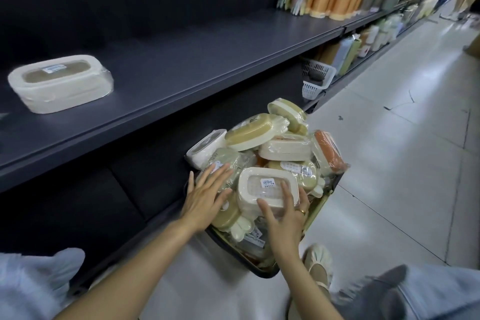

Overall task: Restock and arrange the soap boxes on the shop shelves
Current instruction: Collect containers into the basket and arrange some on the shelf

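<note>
One cream soap box on the dark shelf, right hand gripping another, left hand flat.

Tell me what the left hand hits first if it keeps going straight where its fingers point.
Most likely the pale green wrapped soap box just past the left hand's fingertips, in the heaped basket. The fingers look close above it or already touching; depth is unclear.

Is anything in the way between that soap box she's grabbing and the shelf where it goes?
Nothing visible blocks it. The right hand grips the cream soap box on top of the pile in the basket; the left hand rests beside it. The shelf is bare from one soap box to the orange items.
</note>
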